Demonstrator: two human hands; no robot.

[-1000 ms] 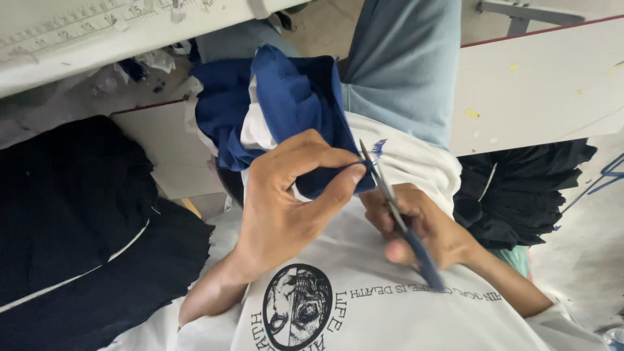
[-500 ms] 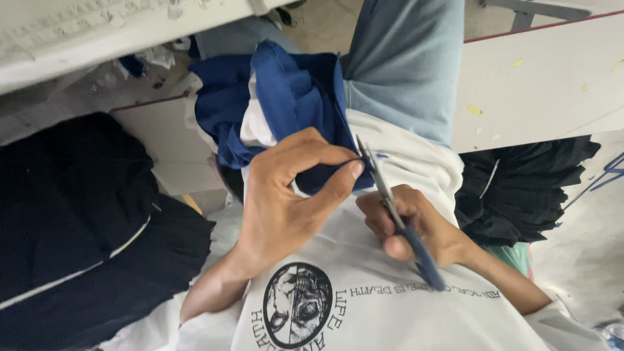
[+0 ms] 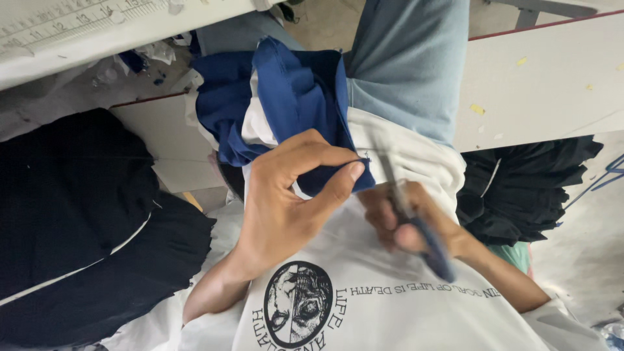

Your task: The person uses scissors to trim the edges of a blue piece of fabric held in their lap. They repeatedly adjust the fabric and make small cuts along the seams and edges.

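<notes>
- Left hand (image 3: 286, 201): centre of the frame, thumb and forefinger pinched together on the lower edge of the blue garment (image 3: 292, 97), the remaining fingers curled beneath.
- Blue garment: a bunched piece of dark blue cloth with a white lining or panel showing, lying in the upper centre of the frame, over the person's lap and against the white T-shirt (image 3: 403, 312).
- Right hand (image 3: 409, 218): just right of centre, closed around the dark blue handle of what appear to be thread snips (image 3: 416, 221); motion blur hides the blades, whose tips point up toward the pinched edge of cloth.
- The two hands lie close together, the right just beside and below the left fingertips.
- White T-shirt: worn by the person, fills the lower centre, with a round black skull-like graphic and a line of print.
- Light blue trousers (image 3: 409, 58): upper centre right.
- Black garments (image 3: 71, 214): a heap along the left edge; a second black pile (image 3: 520, 188) at the right.
- White worktable (image 3: 546, 84): upper right, flecked with small yellow scraps.
- White ruled edge (image 3: 78, 26): upper left corner.
</notes>
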